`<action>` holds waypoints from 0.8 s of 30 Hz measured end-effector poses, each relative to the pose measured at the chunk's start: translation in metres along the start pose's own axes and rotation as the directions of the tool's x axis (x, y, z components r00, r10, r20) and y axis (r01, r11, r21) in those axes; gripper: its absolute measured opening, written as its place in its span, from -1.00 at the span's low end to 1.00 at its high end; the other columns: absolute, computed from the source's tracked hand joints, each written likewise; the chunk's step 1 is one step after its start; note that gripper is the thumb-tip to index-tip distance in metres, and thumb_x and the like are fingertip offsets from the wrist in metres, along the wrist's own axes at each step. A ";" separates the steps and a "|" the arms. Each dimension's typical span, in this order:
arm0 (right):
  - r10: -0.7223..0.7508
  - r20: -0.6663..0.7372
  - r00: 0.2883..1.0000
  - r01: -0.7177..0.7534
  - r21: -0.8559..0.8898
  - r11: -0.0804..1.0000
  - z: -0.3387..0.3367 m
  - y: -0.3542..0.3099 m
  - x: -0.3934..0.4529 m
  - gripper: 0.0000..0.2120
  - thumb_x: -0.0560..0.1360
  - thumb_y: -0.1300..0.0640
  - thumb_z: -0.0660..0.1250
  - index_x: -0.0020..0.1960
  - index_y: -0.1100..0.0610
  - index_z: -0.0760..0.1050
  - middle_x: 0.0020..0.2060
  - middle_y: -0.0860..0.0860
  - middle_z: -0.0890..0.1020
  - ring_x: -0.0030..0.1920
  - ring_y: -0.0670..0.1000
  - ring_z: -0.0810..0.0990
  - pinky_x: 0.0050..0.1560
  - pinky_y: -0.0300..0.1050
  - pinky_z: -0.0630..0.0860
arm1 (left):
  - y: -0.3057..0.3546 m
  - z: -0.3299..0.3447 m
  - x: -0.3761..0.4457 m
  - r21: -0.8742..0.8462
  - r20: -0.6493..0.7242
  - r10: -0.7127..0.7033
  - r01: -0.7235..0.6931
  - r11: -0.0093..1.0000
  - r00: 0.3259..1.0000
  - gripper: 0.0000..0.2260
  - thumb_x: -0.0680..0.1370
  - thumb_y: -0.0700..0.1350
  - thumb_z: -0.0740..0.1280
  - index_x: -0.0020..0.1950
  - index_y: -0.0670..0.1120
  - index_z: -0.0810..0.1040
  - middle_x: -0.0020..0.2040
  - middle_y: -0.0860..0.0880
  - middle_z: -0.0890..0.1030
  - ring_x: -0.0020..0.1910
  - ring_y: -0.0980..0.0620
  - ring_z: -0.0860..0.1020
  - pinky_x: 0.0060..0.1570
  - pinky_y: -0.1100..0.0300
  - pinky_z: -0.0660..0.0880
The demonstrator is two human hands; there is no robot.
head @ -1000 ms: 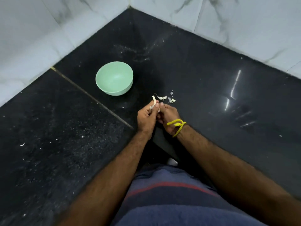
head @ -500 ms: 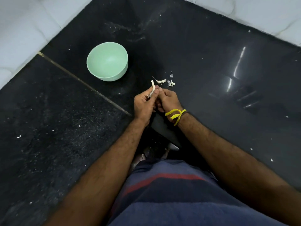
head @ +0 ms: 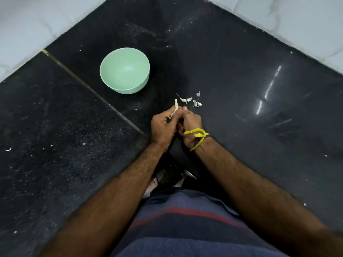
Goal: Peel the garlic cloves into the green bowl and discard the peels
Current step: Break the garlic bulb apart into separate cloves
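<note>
Head view: over the last second the whole scene has slid in the frame, the round pale-green plastic bowl (head: 124,70) sitting now in the upper left of centre, but relative to each other the things have not moved. That reads as head motion, not progress. The left hand (head: 163,125) and right hand (head: 190,123) stay pressed together at mid-frame, fingers curled round a pale garlic stalk with papery skin (head: 176,106) whose tip pokes up between the thumbs. Which hand does the pinching I judge to be both; the clove itself is hidden inside the grip.

Just above the hands, on the glossy black stone countertop (head: 241,80), lie a few small white garlic cloves with thin tails (head: 189,100), unchanged. The bowl looks empty, so peeling seems barely begun.

A yellow thread wristband (head: 196,135) circles the right wrist. No brand, label or writing is legible anywhere.
</note>
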State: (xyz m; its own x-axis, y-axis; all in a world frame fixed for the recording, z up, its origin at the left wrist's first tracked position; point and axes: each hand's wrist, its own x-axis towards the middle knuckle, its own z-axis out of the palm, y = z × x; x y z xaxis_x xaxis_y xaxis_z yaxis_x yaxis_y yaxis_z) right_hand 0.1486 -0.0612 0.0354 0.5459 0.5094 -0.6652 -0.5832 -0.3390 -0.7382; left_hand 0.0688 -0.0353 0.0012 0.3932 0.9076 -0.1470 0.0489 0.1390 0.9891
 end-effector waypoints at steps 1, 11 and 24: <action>-0.006 0.009 1.000 0.006 -0.006 1.000 0.000 0.000 0.000 -0.68 0.67 0.09 0.15 -0.18 0.06 0.57 -0.64 -0.05 0.40 -0.68 -0.14 0.25 -0.62 -0.35 0.20 | 0.002 0.000 -0.001 0.005 0.012 0.009 -0.009 1.000 1.000 -0.71 0.59 -0.06 0.38 0.19 -0.24 0.67 0.02 -0.13 0.73 -0.02 -0.01 0.68 0.04 0.06 0.62; -0.139 0.334 0.932 0.190 -0.126 0.974 -0.025 -0.004 0.007 -0.65 0.69 0.16 0.09 -0.12 0.28 0.55 -0.48 0.14 0.51 -0.55 0.00 0.43 -0.57 -0.24 0.29 | 0.014 -0.007 -0.003 -0.036 0.060 -0.105 0.107 0.994 0.993 -0.82 0.69 -0.17 0.26 0.14 -0.24 0.61 -0.37 -0.16 0.57 -0.50 -0.05 0.54 -0.59 0.28 0.38; -0.331 0.240 0.913 0.396 -0.321 0.860 -0.040 -0.008 0.007 -0.91 0.59 0.24 0.31 -0.02 0.27 0.55 -0.33 0.13 0.63 -0.49 -0.03 0.57 -0.52 -0.22 0.47 | 0.020 -0.007 -0.004 0.003 0.012 -0.160 0.160 0.987 0.987 -0.88 0.64 -0.30 0.27 0.01 -0.26 0.60 -0.34 -0.10 0.62 -0.48 0.07 0.53 -0.49 0.27 0.50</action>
State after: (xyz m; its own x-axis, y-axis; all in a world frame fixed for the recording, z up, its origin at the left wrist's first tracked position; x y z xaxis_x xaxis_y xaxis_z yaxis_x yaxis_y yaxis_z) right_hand 0.1813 -0.0866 0.0320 0.5466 0.7670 -0.3361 -0.0927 -0.3435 -0.9346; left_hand 0.0622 -0.0331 0.0215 0.3913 0.8690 -0.3028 0.1138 0.2808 0.9530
